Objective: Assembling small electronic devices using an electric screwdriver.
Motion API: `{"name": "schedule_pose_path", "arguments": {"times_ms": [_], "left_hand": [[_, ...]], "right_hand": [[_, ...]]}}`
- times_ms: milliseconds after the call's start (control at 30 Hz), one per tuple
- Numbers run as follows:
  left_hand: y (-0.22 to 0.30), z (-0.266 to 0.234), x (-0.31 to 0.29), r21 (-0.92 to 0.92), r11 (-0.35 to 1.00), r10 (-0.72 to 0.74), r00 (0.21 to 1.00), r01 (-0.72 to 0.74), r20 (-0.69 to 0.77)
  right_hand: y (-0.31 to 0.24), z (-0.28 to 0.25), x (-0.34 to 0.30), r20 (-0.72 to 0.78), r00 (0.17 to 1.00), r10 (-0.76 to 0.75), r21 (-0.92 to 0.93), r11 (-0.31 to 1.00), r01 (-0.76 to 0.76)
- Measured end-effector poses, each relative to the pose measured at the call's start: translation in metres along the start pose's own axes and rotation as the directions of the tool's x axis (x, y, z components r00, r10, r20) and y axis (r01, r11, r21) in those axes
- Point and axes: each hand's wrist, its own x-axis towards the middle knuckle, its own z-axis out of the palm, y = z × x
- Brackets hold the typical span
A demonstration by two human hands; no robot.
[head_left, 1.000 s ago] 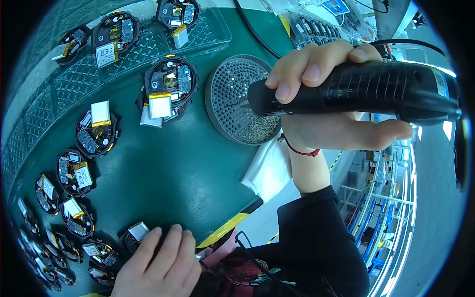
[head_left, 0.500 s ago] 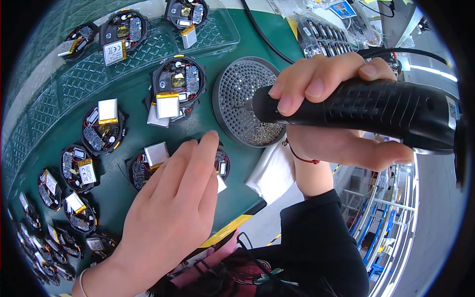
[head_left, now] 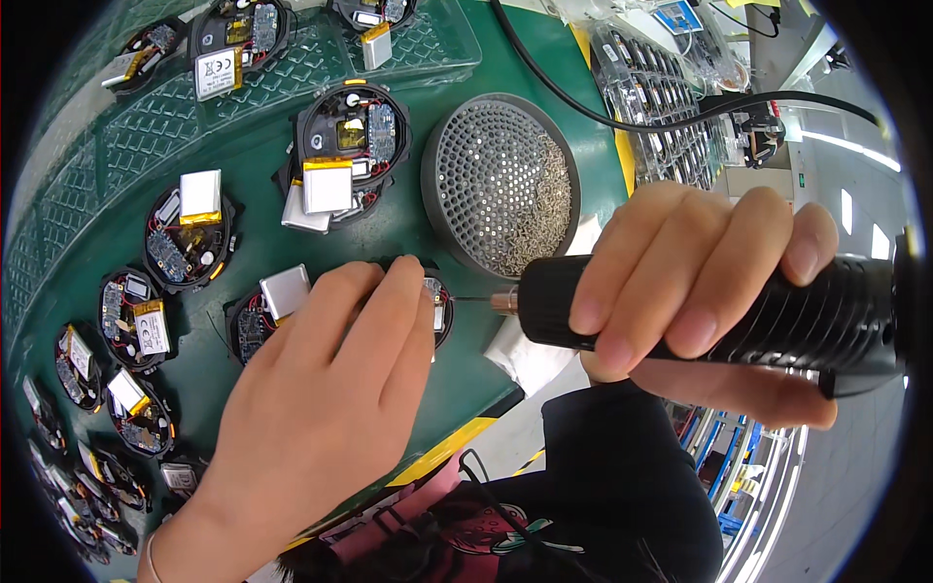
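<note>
My right hand grips a black electric screwdriver lying level, its thin bit pointing left. The bit's tip meets or nearly meets the right rim of a round black circuit-board assembly. Over that assembly lies my left hand, its bent fingers holding it against the mat; the thumb and most of the assembly are hidden. Just left, partly under the same hand, is another round assembly with a silver battery pouch. A grey perforated screw dish full of tiny screws stands beyond the bit.
More round assemblies with battery pouches spread along the left of the green mat. Clear plastic trays hold others at the back. A black cable arcs over the right side. White cloth lies at the front edge.
My right hand has brought the screwdriver from above the screw dish down to the assembly under my left hand. My left hand stays over it. The view has shifted slightly.
</note>
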Motion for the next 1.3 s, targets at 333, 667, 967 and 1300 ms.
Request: {"name": "schedule_pose_path", "arguments": {"times_ms": [333,667,967,1300], "left_hand": [[0.0,0.003,0.001,0.081,0.994,0.073,0.997,-0.072,-0.018],[0.0,0.0,-0.001,0.21,0.964,0.16,0.986,-0.166,0.048],[-0.002,0.001,-0.001,0.112,0.986,0.122,0.992,-0.123,0.016],[0.0,0.003,0.002,0.108,0.987,0.12,0.993,-0.119,-0.005]], "right_hand": [[-0.003,-0.008,-0.011,0.113,0.993,0.048,-0.061,0.997,-0.041],[-0.007,-0.006,-0.012,0.105,0.993,0.05,-0.089,0.995,-0.041],[-0.003,-0.002,-0.013,0.092,0.995,0.047,-0.079,0.996,-0.04],[0.004,0.003,-0.007,0.11,0.994,0.018,-0.082,0.997,-0.009]]}}
